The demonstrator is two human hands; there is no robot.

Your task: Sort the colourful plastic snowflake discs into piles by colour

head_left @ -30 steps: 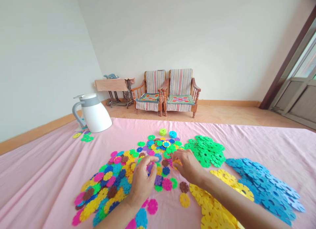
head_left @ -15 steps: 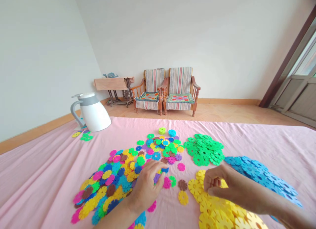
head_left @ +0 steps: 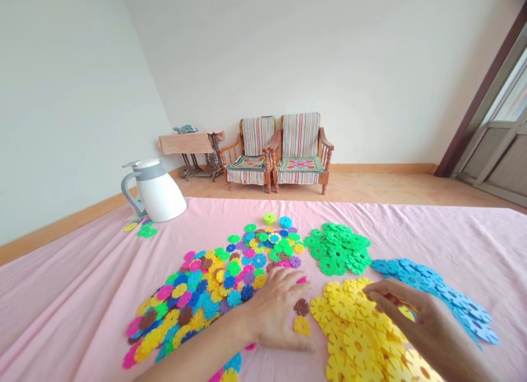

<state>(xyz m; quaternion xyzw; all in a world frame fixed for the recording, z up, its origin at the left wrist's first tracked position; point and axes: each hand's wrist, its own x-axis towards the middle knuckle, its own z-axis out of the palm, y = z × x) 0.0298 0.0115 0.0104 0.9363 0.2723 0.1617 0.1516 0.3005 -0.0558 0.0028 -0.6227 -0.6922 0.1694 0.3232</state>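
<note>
My left hand (head_left: 280,308) lies palm down with its fingers spread, at the right edge of a mixed heap of small coloured snowflake discs (head_left: 209,283). Beside its fingers are a brown disc (head_left: 302,307) and a small yellow disc (head_left: 302,326); a pink disc is partly covered by a fingertip. My right hand (head_left: 411,313) is over the right side of a pile of larger yellow snowflake discs (head_left: 357,346). Its thumb and index finger are pinched; whatever they hold, if anything, is hidden.
Piles of green discs (head_left: 338,249) and blue discs (head_left: 436,291) lie beyond and right of the yellow ones. A white jug (head_left: 160,194) stands at the left on the pink cloth (head_left: 453,228). Two wooden chairs (head_left: 302,146) and a cloth-covered stand (head_left: 187,143) are by the wall.
My left hand has moved right and toward me, its fingers spreading out flat over the discs. My right hand has shifted right over the yellow pile, uncovering more of it.
</note>
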